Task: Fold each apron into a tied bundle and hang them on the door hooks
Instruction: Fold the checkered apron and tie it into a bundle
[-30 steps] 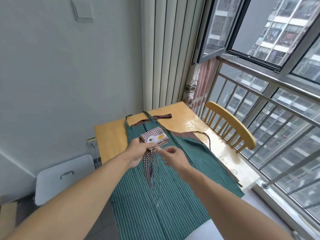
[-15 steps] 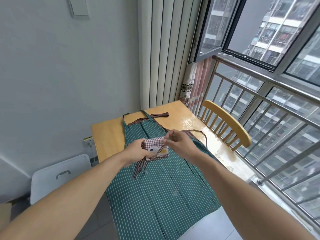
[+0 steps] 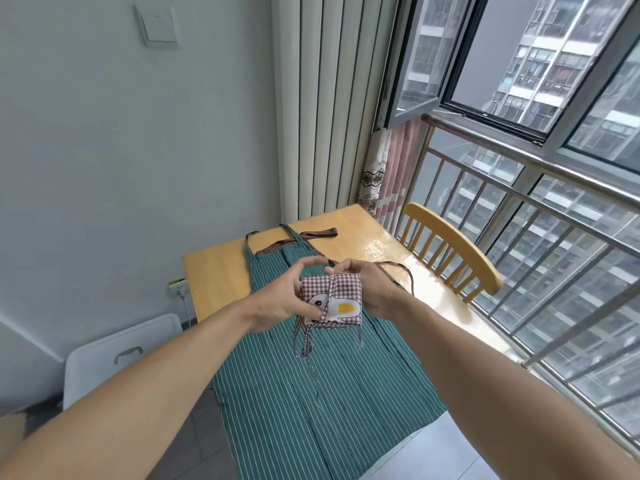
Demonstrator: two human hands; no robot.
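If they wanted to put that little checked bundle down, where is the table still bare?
Bare wood shows on the table left of the green striped apron, and at the far right corner beside the chair. The middle is covered by the apron; both hands hold the checked bundle above it.

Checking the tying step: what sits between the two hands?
Head view: the folded checked apron bundle, held between left hand and right hand.

Bundle (image 3: 331,301) above apron (image 3: 311,393) on table (image 3: 214,271)
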